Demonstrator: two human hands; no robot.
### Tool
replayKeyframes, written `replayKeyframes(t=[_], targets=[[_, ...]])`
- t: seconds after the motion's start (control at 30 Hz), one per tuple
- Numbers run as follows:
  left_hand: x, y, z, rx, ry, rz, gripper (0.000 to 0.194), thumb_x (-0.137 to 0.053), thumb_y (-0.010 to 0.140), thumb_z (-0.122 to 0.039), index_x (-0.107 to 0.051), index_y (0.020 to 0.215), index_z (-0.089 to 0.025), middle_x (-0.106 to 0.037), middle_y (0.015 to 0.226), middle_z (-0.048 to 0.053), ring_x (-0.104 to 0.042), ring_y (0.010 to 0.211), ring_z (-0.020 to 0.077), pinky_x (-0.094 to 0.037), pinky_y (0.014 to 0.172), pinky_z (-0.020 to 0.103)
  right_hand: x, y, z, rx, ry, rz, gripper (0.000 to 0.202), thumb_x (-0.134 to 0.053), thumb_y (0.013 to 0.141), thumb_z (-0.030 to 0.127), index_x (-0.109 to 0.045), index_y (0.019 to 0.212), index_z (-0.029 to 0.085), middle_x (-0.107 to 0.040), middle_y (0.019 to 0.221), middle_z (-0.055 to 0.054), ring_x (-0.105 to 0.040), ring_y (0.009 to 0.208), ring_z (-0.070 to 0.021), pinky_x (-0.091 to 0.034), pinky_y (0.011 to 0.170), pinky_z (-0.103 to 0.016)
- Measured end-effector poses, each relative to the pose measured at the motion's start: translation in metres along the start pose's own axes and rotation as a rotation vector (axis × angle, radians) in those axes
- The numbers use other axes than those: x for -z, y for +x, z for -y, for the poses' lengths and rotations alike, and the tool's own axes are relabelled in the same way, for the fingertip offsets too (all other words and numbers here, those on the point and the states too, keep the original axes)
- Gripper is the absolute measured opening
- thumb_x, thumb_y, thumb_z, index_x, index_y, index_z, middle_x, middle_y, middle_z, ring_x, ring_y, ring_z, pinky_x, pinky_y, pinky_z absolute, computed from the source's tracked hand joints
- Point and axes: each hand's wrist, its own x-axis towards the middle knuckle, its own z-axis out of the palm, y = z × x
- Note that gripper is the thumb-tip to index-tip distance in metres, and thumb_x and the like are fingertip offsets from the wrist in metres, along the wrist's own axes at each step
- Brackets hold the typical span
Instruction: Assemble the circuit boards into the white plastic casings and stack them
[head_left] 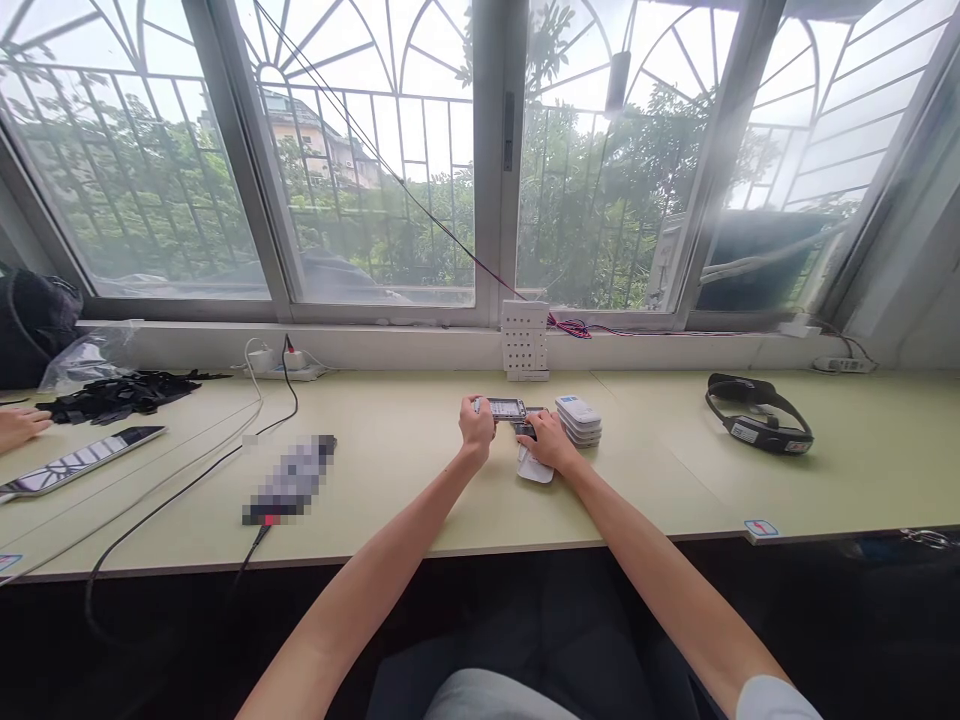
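My left hand (477,425) is closed around one end of a small flat device (508,408), which has a dark frame and a pale printed face. Right beside it, my right hand (547,440) has its fingers bent over a dark flat rectangular piece (524,431), partly covered by the fingers. Under that piece a white rounded shell (535,466) lies on the table. A stack of several white rounded devices (579,420) stands against the right side of my right hand.
On the pale table (645,500) lie a black head strap (761,415) at right, and a blurred-out device (291,482) with cables at left. Farther left are a tablet (82,462), black straps (120,395) and another person's hand (22,427). A white perforated block (525,340) stands by the windowsill.
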Motion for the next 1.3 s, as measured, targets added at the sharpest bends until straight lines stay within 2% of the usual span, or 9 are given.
replayKeyframes(t=[0.43,0.63,0.77,0.97,1.13,1.3], targets=[[0.0003,-0.0024,-0.0024,0.009,-0.004,0.011,0.017,-0.052,0.088,-0.026,-0.052,0.104,-0.020,-0.053,0.066,-0.001,-0.046,0.044,0.0102,-0.032,0.039,0.021,0.0009,0.0035,0.0007,-0.065,0.051,0.022,0.027,-0.065,0.088,0.032,-0.062,0.111,0.019,-0.059,0.112,-0.011,-0.046,0.115,-0.0280,-0.037,0.097,-0.036],[-0.0001,-0.0004,0.0003,-0.004,-0.002,0.007,0.017,-0.051,0.088,-0.026,-0.052,0.104,-0.020,-0.051,0.062,-0.002,-0.046,0.043,0.0111,-0.031,0.039,0.020,0.0001,0.0061,-0.0025,-0.073,0.058,0.001,0.025,-0.069,0.083,0.032,-0.061,0.103,0.020,-0.060,0.102,-0.009,-0.050,0.103,-0.0258,-0.041,0.088,-0.033],[0.0003,0.0006,0.0013,-0.009,0.000,0.014,0.017,-0.050,0.089,-0.026,-0.052,0.104,-0.020,-0.052,0.063,-0.001,-0.046,0.044,0.0112,-0.031,0.039,0.021,-0.0005,0.0062,-0.0034,-0.099,0.082,-0.007,0.028,-0.071,0.081,0.031,-0.058,0.104,0.020,-0.059,0.101,-0.008,-0.051,0.103,-0.0254,-0.042,0.086,-0.032],[0.0007,0.0015,0.0019,-0.004,-0.003,0.018,0.018,-0.051,0.089,-0.027,-0.052,0.105,-0.020,-0.053,0.063,-0.001,-0.046,0.044,0.0106,-0.031,0.039,0.020,0.0001,0.0056,-0.0031,-0.056,0.148,-0.077,0.043,-0.076,0.075,0.026,-0.054,0.111,0.021,-0.059,0.108,-0.008,-0.053,0.105,-0.0240,-0.042,0.088,-0.032],[0.0010,0.0015,0.0014,0.004,-0.006,0.023,0.018,-0.051,0.089,-0.027,-0.052,0.105,-0.020,-0.052,0.063,-0.001,-0.045,0.043,0.0105,-0.031,0.039,0.020,0.0045,0.0043,-0.0002,-0.024,0.192,-0.056,0.039,-0.072,0.077,0.020,-0.056,0.112,0.018,-0.063,0.110,-0.010,-0.057,0.103,-0.0228,-0.042,0.090,-0.033],[0.0014,-0.0007,-0.0005,0.015,-0.009,0.025,0.017,-0.051,0.089,-0.027,-0.052,0.105,-0.020,-0.054,0.066,-0.001,-0.045,0.043,0.0097,-0.032,0.040,0.021,0.0087,0.0025,0.0012,-0.014,0.225,-0.054,0.033,-0.071,0.077,0.016,-0.061,0.108,0.018,-0.068,0.104,-0.009,-0.061,0.095,-0.0216,-0.045,0.083,-0.031]])
